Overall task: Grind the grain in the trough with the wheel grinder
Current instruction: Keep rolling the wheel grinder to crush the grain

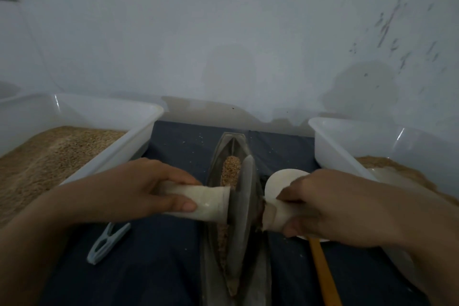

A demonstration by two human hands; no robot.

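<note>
Both hands [139,189] gripping wheel grinder [242,216] handles, grain [231,171] seemingly beneath

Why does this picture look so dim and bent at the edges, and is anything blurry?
Head view: the light is low and bluish, so the trough and dark cloth lose detail; small glare streaks sit on the left bin and right bin rims; the wide lens bows the bins outward; soft shadows fall on the wall; the right hand looks slightly smeared, the left hand sharper.
</note>
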